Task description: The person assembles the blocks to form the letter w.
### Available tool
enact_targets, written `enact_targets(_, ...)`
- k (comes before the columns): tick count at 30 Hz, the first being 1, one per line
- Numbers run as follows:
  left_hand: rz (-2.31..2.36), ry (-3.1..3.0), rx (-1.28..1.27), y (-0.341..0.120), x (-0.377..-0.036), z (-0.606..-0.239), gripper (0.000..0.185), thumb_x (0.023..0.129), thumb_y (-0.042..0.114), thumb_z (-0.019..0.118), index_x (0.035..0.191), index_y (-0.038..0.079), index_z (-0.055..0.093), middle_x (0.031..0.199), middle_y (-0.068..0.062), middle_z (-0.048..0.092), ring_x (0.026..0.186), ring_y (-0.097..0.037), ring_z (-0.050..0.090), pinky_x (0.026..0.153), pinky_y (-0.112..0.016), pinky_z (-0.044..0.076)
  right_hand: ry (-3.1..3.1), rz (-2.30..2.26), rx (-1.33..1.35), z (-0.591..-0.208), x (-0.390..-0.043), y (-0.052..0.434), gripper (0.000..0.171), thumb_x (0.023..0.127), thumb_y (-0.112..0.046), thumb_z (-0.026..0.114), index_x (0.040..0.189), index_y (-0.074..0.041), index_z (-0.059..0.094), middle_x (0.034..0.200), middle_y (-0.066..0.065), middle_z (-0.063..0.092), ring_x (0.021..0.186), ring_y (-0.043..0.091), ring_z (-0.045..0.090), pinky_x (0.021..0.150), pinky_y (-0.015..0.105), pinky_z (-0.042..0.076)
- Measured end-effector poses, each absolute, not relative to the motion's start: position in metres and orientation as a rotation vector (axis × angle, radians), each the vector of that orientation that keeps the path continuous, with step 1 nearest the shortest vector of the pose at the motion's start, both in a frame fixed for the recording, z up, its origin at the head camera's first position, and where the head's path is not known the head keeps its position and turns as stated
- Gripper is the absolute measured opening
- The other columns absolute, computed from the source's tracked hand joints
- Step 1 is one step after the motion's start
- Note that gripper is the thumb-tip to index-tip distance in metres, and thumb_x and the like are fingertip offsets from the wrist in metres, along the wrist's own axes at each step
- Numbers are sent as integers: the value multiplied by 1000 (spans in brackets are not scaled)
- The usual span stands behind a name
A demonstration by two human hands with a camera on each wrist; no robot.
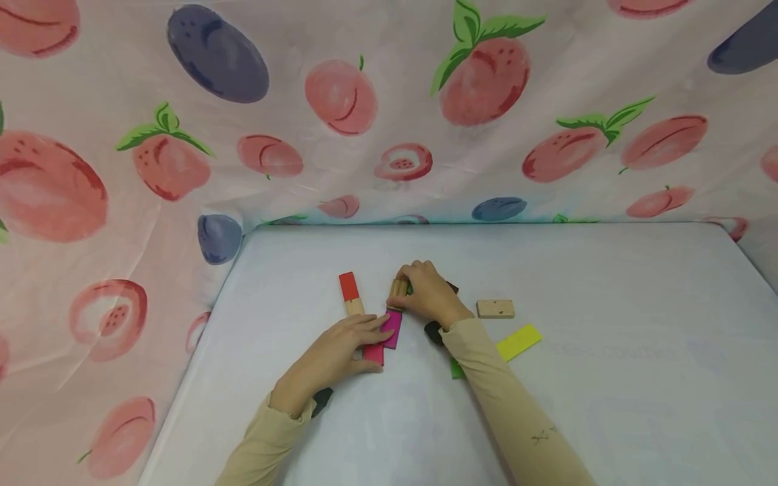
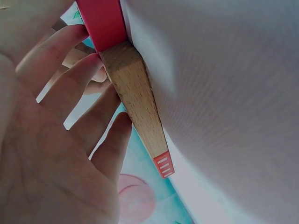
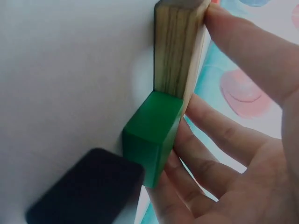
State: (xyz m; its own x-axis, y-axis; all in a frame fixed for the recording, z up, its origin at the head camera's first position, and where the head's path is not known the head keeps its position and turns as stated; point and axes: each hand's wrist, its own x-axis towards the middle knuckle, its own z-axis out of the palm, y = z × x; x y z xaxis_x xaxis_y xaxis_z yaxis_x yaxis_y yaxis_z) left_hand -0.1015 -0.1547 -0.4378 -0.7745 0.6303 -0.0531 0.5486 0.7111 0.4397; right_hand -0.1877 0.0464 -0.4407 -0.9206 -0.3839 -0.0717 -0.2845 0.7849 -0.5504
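In the head view my right hand point(image 1: 430, 293) pinches a brown-striped wooden block point(image 1: 398, 293) between thumb and fingers. The right wrist view shows that block point(image 3: 177, 46) on the white surface, its end against a green block point(image 3: 152, 119). My left hand point(image 1: 337, 344) lies with extended fingers over a magenta block point(image 1: 392, 331) and a pinkish-red block point(image 1: 374, 354). Its fingertips touch the row's side in the left wrist view, where the pinkish-red block point(image 2: 103, 23) meets a plain wooden block point(image 2: 133, 88). Beyond that sits a red block point(image 1: 349, 286).
To the right lie a pale wooden block point(image 1: 495, 309) and a yellow block point(image 1: 519, 342); a light-green block point(image 1: 457, 368) is partly under the right sleeve. A dark block point(image 3: 88, 186) stands near the green one. Fruit-patterned cloth point(image 1: 401, 101) hangs behind the white table point(image 1: 608, 405).
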Motion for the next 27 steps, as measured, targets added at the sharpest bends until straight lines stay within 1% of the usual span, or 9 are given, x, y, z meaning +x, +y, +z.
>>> enact_targets(4, 598, 2721, 946, -155, -101, -438, 61, 75, 40, 74, 130, 22, 54, 142, 3, 40, 131, -20, 33, 105, -40, 31, 2791, -817, -537, -442, -187, 47, 50, 76, -43, 73, 111, -9, 61, 104, 7, 55, 98, 22, 44, 81, 35, 47)
enact_targets(10, 582, 2731, 944, -155, -101, -438, 61, 75, 41, 74, 129, 22, 54, 142, 4, 40, 131, -19, 33, 105, -39, 31, 2791, -827, -550, -441, -185, 47, 49, 75, -42, 73, 109, -9, 61, 104, 6, 55, 101, 22, 44, 81, 36, 47)
enact_targets(16, 587, 2732, 944, -154, -102, -438, 61, 74, 41, 74, 129, 22, 54, 142, 5, 40, 131, -18, 34, 104, -39, 31, 2790, -826, -567, -441, -185, 47, 48, 76, -41, 73, 110, -9, 61, 105, 6, 56, 100, 22, 44, 81, 34, 47)
enact_targets(27, 589, 2734, 930, -154, -102, -439, 62, 74, 41, 74, 130, 23, 54, 142, 4, 41, 131, -18, 33, 105, -40, 31, 2789, -822, -601, -441, -184, 47, 48, 77, -41, 73, 111, -10, 60, 105, 6, 55, 101, 23, 43, 82, 36, 46)
